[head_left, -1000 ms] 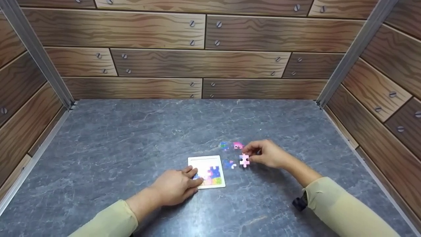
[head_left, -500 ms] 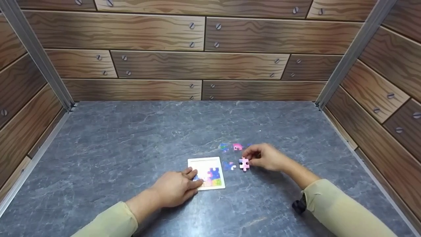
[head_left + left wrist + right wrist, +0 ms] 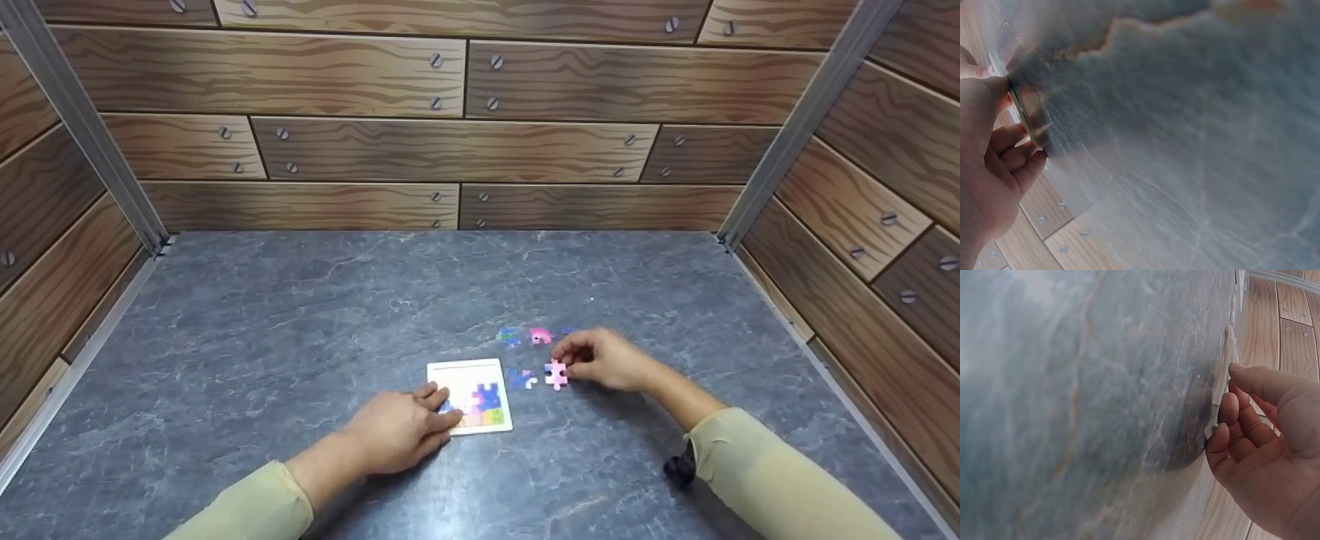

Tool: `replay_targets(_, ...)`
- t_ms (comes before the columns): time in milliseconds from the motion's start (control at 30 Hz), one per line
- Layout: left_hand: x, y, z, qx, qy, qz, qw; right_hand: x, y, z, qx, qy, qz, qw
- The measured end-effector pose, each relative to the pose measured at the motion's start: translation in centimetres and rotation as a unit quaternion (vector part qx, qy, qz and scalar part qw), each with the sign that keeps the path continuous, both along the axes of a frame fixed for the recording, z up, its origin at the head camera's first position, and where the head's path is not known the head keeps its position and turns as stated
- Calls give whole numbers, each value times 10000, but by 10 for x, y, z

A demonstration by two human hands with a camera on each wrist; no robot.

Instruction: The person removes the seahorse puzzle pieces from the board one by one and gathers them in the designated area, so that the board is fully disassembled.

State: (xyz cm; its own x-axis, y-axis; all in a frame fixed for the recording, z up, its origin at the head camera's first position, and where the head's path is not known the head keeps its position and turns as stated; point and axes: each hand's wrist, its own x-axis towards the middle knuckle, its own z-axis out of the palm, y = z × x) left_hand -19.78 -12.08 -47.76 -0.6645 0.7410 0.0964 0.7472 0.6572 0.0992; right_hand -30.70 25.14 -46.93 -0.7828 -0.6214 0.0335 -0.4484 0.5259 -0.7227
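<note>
In the head view, my left hand [image 3: 397, 435] holds the left side of a square white puzzle tray [image 3: 466, 375], fingers lying over its surface. Several joined blue, pink and green pieces fill the tray's lower part, some hidden by my fingers. To the right of the tray, my right hand [image 3: 611, 361] pinches a pink puzzle piece [image 3: 556, 375] at its right side, thumb and fingertips together. The left wrist view has the tray's thin edge [image 3: 1024, 115] between thumb and fingers. In the right wrist view, pieces show only as thin edges by the fingertips [image 3: 1229, 408].
Loose puzzle pieces lie near the right hand: a blue-green one [image 3: 509, 336], a pink one with a dark spot [image 3: 540, 336], a blue-and-pink one [image 3: 520, 378] and a blue one [image 3: 568, 331] partly behind the fingers. The grey marbled tabletop [image 3: 337, 300] meets wood-print walls [image 3: 360, 202].
My right hand has drawn slightly toward me with the pink piece, and a blue piece behind its fingers now shows. My left hand stays on the tray. The head view has tilted slightly.
</note>
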Motion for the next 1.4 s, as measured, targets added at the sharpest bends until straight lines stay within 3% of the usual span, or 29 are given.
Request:
replay_targets(833,-1,0,-2,-36,6,72,10000,2,-5,1,106,-6,-31,9999)
replay_targets(1033,0,0,-1,-39,-126,102,9999,1,-5,0,255,69,-58,9996)
replay_targets(1400,-1,0,0,-11,-67,6,10000,0,-4,-1,213,73,-57,9997)
